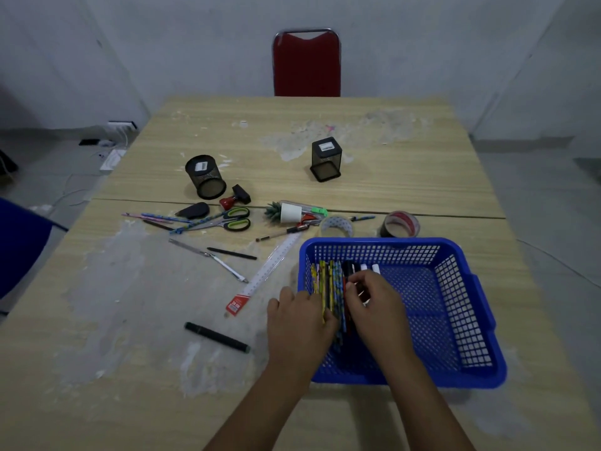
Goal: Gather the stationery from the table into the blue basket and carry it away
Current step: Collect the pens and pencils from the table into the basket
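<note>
Both hands, left hand (300,315) and right hand (374,299), grip pencils (328,281) and markers (357,268) inside the blue basket (455,320); scissors (227,219), ruler (276,265) and tape rolls (336,226) beyond them wait on the worktop (130,320).

I see the blue basket (455,307) at the table's near right, mesh-walled, holding a row of patterned pencils (328,281) and markers (361,268) along its left side. Left of it lie a ruler (270,271), black marker (216,336), scissors (224,219) and loose pens (232,253); two tape rolls (400,224) sit just behind.
</note>
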